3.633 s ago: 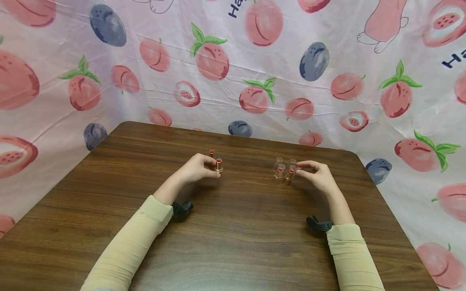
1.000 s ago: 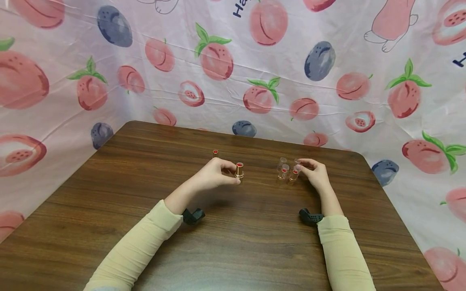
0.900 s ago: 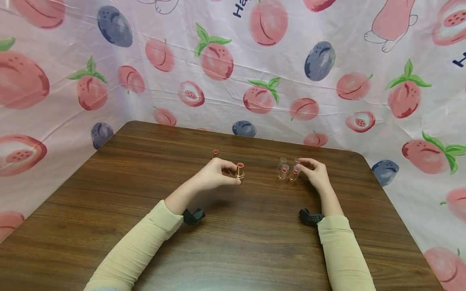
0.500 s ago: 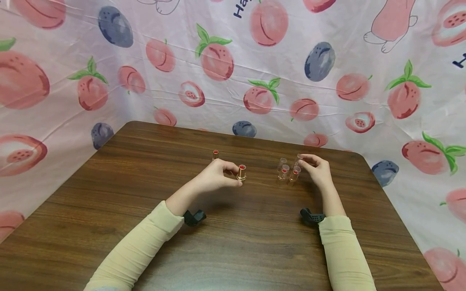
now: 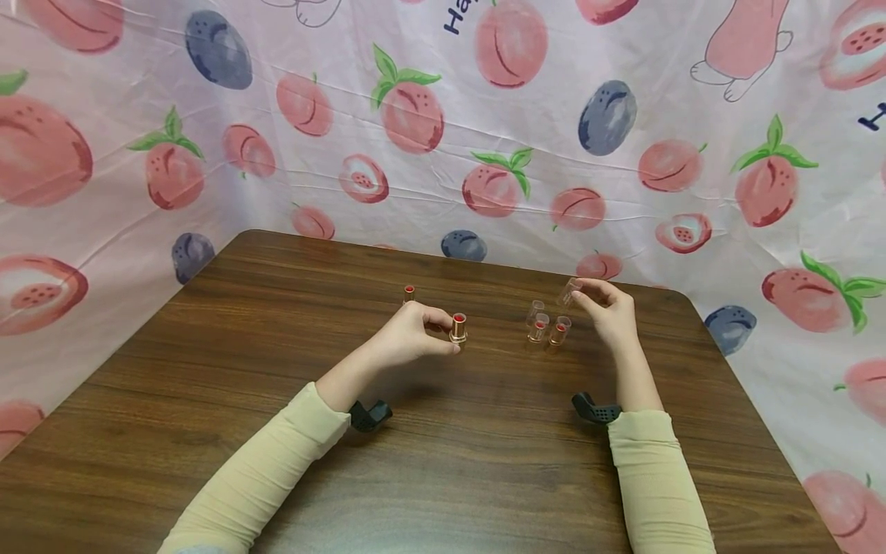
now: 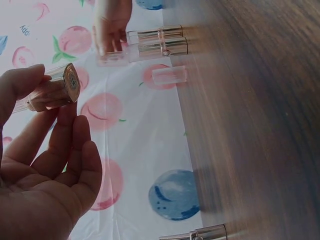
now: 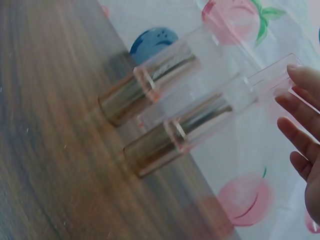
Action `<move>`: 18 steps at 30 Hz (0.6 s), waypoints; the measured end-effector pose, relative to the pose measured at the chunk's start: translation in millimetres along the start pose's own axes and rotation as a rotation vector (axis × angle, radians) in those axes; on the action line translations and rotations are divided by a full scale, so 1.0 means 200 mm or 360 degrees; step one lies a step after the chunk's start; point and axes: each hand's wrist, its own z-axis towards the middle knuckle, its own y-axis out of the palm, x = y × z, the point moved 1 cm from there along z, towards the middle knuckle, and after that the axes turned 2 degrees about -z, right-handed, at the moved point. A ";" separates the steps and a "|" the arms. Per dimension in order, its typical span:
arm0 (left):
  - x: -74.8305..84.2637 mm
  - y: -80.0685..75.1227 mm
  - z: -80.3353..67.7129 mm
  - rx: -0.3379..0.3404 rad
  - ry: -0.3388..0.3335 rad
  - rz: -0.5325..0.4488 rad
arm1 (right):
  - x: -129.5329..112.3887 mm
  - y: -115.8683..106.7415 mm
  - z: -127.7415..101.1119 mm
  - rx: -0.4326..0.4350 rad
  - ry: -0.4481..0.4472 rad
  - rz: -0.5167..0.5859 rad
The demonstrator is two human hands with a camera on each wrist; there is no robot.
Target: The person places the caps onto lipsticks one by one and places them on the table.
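In the head view, pinches an uncapped gold lipstick (image 5: 458,331) between thumb and fingers of the left hand (image 5: 408,335), nearly upright, red tip up, above the brown table (image 5: 443,469). Pinches a clear cap (image 5: 569,292) with the right hand (image 5: 611,312), tilted, also above the table. Has a 1st capped lipstick (image 5: 537,331) and a 2nd capped lipstick (image 5: 559,332) standing side by side near the right hand, with a loose cap (image 5: 536,309) upright behind the 1st. Has another uncapped lipstick (image 5: 409,293) standing behind the left hand, partly hidden by it. Wears pale yellow sleeves (image 5: 256,462). Faces a fruit-printed cloth (image 5: 498,115) beyond the table.

In the left wrist view, grips the held lipstick near its flat base (image 6: 72,84), with the lower fingers bent loosely beneath. Shows the other uncapped lipstick cut off at the bottom edge.

In the right wrist view, holds the clear cap narrowly between thumb and fingertips. Shows both capped lipsticks blurred in front, 1 loose cap partly hidden between them.
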 end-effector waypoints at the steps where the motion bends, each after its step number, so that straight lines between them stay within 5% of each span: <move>1: 0.00 0.00 0.00 0.0004 -0.0007 -0.0008 | -0.01 0.00 0.00 0.0003 -0.0018 0.0016; 18: 0.00 -0.01 0.00 0.0064 -0.0064 -0.0076 | -0.21 0.01 -0.02 0.0029 -0.0165 0.0141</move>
